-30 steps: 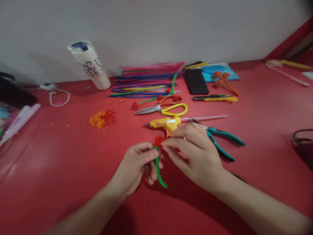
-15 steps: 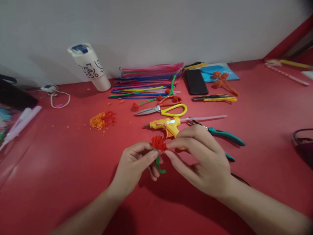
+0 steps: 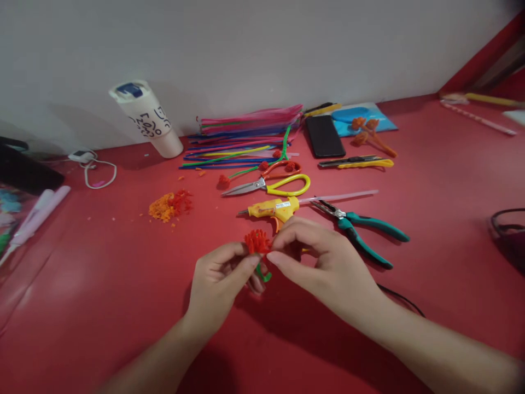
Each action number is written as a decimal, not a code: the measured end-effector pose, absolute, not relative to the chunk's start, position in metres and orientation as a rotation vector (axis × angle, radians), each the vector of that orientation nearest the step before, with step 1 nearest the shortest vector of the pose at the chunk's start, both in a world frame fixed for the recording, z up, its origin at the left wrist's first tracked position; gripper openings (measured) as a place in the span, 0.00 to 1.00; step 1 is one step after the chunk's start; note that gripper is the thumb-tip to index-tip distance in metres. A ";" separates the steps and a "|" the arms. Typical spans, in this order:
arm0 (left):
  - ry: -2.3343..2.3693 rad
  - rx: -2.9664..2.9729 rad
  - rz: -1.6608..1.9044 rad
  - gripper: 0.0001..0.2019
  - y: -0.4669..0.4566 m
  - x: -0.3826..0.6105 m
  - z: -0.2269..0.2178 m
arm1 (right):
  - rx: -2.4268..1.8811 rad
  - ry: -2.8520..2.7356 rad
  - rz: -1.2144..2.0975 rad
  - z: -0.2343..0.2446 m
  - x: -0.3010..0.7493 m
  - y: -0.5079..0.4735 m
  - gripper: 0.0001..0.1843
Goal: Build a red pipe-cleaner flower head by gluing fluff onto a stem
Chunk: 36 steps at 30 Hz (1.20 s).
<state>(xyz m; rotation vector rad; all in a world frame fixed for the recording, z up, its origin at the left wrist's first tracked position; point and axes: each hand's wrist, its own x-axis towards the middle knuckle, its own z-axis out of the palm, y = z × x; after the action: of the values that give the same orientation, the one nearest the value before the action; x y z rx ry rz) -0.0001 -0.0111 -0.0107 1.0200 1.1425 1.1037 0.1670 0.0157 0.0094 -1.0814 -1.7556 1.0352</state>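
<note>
A red pipe-cleaner flower (image 3: 257,241) with a short, curled green stem (image 3: 264,274) is held over the red table. My left hand (image 3: 219,282) grips it from the left, thumb and fingers closed just under the red head. On the other side, my right hand (image 3: 324,262) pinches the right edge of the red head between thumb and forefinger; its other fingers are curled. Just beyond my right hand lies a yellow glue gun (image 3: 270,208) with a clear stick in its back. Green-handled pliers (image 3: 361,230) rest to the right.
Scissors (image 3: 266,186), a pile of orange and red fluff (image 3: 166,207), pipe cleaners (image 3: 246,123) and a green stem with red pompoms (image 3: 284,143) lie beyond. Further out are a white tumbler (image 3: 145,117), phone (image 3: 325,135), cutter (image 3: 356,162) and orange pipe-cleaner piece (image 3: 375,134).
Both hands have shifted slightly left with the flower. Its head has tilted, so more of its top shows and less of the stem. More of the pliers is now uncovered.
</note>
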 end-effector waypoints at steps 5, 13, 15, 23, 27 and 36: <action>1.007 0.668 0.983 0.06 -0.010 0.001 -0.010 | -0.919 -1.972 0.459 0.007 0.170 0.015 0.03; 0.953 0.567 0.874 0.08 -0.006 0.001 -0.008 | -0.899 -2.034 0.435 0.004 0.171 0.017 0.05; 0.967 0.584 0.873 0.08 -0.006 0.000 -0.008 | -0.909 -2.046 0.445 0.004 0.170 0.018 0.06; 1.021 0.657 0.895 0.09 -0.005 0.001 -0.009 | -0.923 -2.118 0.377 0.001 0.171 0.018 0.07; 1.059 0.682 0.896 0.09 -0.006 0.002 -0.008 | -0.903 -2.126 0.329 0.003 0.170 0.019 0.08; 1.108 0.701 0.884 0.07 -0.006 0.004 -0.005 | -0.854 -2.142 0.295 0.002 0.171 0.019 0.07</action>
<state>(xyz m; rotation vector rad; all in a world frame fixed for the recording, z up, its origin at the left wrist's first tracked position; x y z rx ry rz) 0.0042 -0.0058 -0.0047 0.7014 1.1076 0.8839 0.1707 0.0190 0.0024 -0.8539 -2.1418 0.2953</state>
